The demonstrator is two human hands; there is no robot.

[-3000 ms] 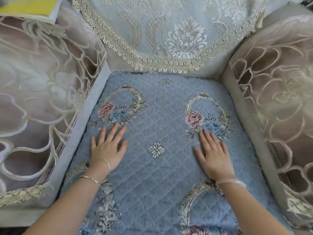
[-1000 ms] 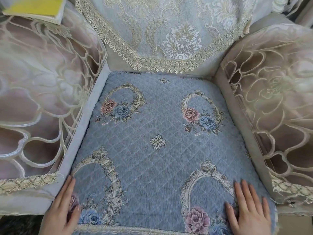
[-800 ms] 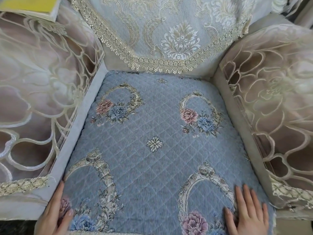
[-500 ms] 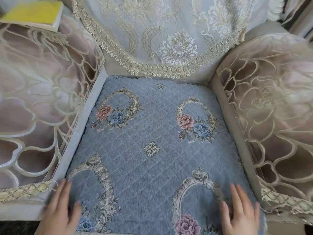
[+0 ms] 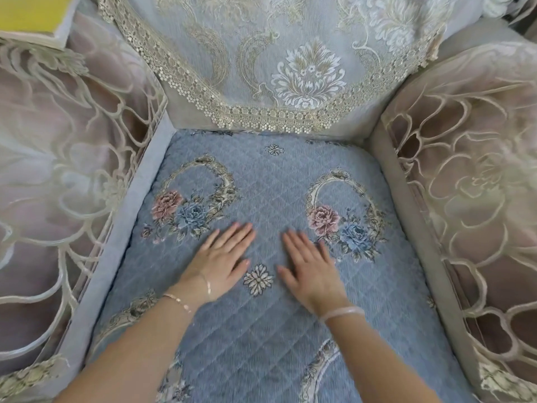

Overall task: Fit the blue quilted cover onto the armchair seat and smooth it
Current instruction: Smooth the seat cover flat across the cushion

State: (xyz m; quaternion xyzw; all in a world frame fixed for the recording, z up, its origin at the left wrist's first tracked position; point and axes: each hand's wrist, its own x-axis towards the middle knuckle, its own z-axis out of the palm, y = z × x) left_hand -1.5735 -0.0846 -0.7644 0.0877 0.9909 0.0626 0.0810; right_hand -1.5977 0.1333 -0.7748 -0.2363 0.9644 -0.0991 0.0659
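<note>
Palms are being pressed flat on the blue quilted cover (image 5: 261, 330) of the armchair seat, left hand (image 5: 220, 260) and right hand (image 5: 311, 266) side by side, fingers (image 5: 232, 234) being held outstretched, gripping nothing.

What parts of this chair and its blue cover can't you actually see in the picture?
- Front edge of the blue quilted cover: cut off by the head view's bottom edge, so its fit there is unknown.
- Cover under the left hand and right hand: hidden by the flat palms and forearms.
- Cover's back edge: tucked under the lace-trimmed backrest throw.
- Yellow book on the armrest: cropped by the top-left corner.
</note>
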